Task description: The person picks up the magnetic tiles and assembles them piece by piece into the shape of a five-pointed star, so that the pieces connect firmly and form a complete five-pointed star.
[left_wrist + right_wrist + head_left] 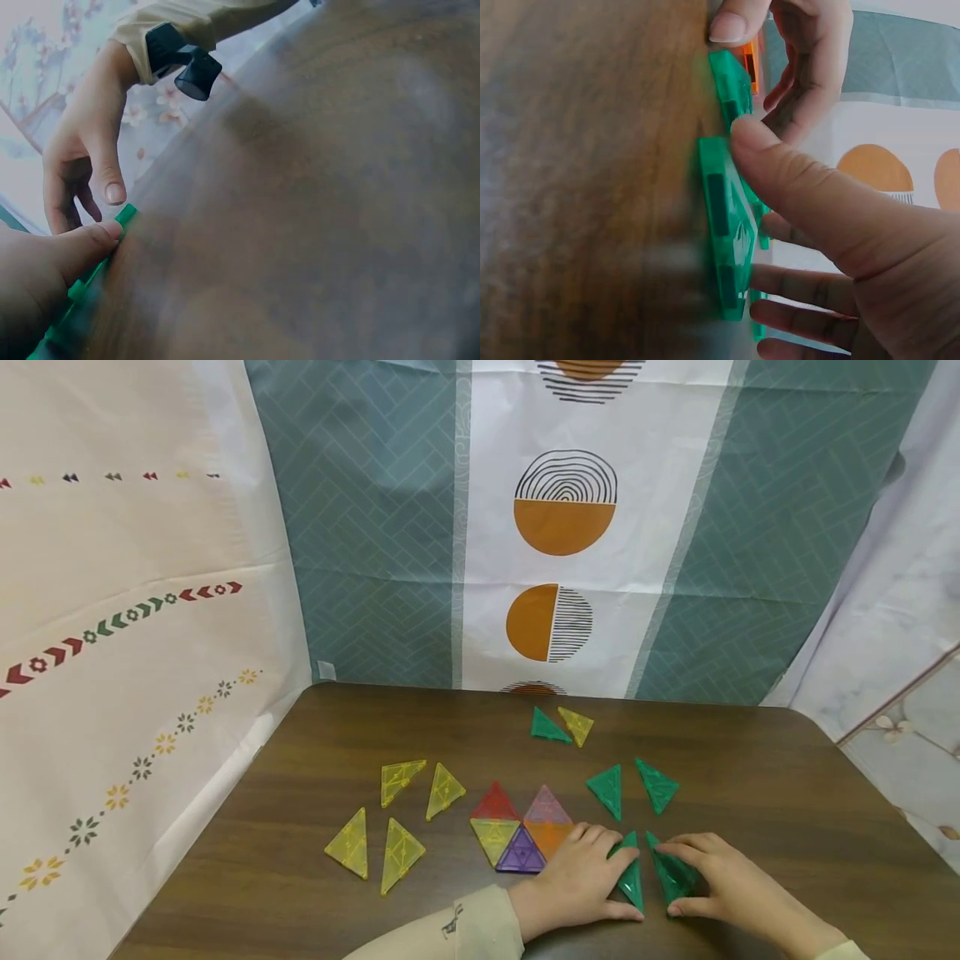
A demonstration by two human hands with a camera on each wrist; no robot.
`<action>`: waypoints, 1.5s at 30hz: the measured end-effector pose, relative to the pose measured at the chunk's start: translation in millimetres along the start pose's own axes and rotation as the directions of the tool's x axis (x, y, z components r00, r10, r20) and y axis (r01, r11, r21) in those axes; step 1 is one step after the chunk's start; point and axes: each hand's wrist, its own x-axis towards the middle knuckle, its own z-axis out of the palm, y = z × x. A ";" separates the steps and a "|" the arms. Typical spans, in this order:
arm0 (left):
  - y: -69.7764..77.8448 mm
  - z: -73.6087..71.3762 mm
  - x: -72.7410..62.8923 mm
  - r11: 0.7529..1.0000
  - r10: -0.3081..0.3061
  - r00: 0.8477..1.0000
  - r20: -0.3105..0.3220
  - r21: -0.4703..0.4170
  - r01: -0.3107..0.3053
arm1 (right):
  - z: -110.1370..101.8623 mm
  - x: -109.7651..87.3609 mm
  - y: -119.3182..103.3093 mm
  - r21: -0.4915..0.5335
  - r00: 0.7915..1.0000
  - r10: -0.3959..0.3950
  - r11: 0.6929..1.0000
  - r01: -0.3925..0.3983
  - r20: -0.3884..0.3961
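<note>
Two translucent green triangle tiles lie side by side near the front of the table, a narrow gap between them. My left hand (573, 881) holds the left green tile (632, 887) between thumb and fingers, the thumb at its near corner. In the left wrist view that thumb (90, 244) presses along the tile's edge. The right hand (716, 885) grips the other green tile (673, 875) with thumb and forefinger on its outer side. Seen from the right wrist, this tile (724, 225) lies flat, with the thumb (780, 161) at one end.
Joined red (495, 802), pink, yellow, orange and purple (521, 853) triangles lie left of my left hand, which partly covers them. Several yellow triangles (403, 852) lie farther left. Two green triangles (607, 789) lie beyond my hands; a green and a yellow one (577, 725) lie farther back.
</note>
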 end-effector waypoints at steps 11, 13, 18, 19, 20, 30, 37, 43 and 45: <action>2.4 1.5 2.2 1.000 0.004 1.000 -0.015 -0.004 -0.004 | 7.2 -4.0 -1.9 -0.050 0.998 -0.042 0.998 0.040 -0.044; 3.0 1.6 2.3 1.000 0.003 1.000 -0.009 -0.013 -0.003 | 7.5 -3.7 -2.9 -0.054 0.998 -0.038 0.998 0.036 -0.048; 5.4 0.2 2.4 1.000 -0.001 1.000 -0.004 -0.018 0.001 | 7.2 -2.9 -5.6 -0.049 0.999 -0.018 0.999 0.016 -0.048; 5.8 -0.4 2.4 1.000 -0.002 1.000 -0.002 -0.017 0.002 | 7.2 -2.7 -6.4 -0.046 0.999 -0.013 0.999 0.011 -0.047; 6.1 -0.9 2.3 1.000 -0.002 1.000 -0.002 -0.017 0.002 | 6.8 -2.3 -7.3 -0.043 0.999 -0.009 0.999 0.007 -0.049; 4.5 -2.0 -3.4 1.000 0.006 0.999 -0.032 -0.013 -0.007 | 4.4 1.2 -14.6 -0.021 0.999 0.010 1.000 -0.011 -0.043; 1.7 -3.1 -9.1 1.000 0.014 0.999 -0.052 -0.014 -0.015 | 6.3 4.4 -18.9 -0.036 0.999 0.007 0.999 -0.009 -0.046; 0.3 -6.2 -13.9 1.000 -0.004 1.000 -0.009 -0.024 0.004 | 9.5 6.3 -21.4 -0.042 0.998 0.000 0.999 -0.002 -0.056; 0.1 -6.6 -14.9 1.000 -0.012 1.000 0.001 -0.022 0.012 | 10.3 6.9 -22.8 -0.051 0.998 -0.001 0.999 -0.002 -0.063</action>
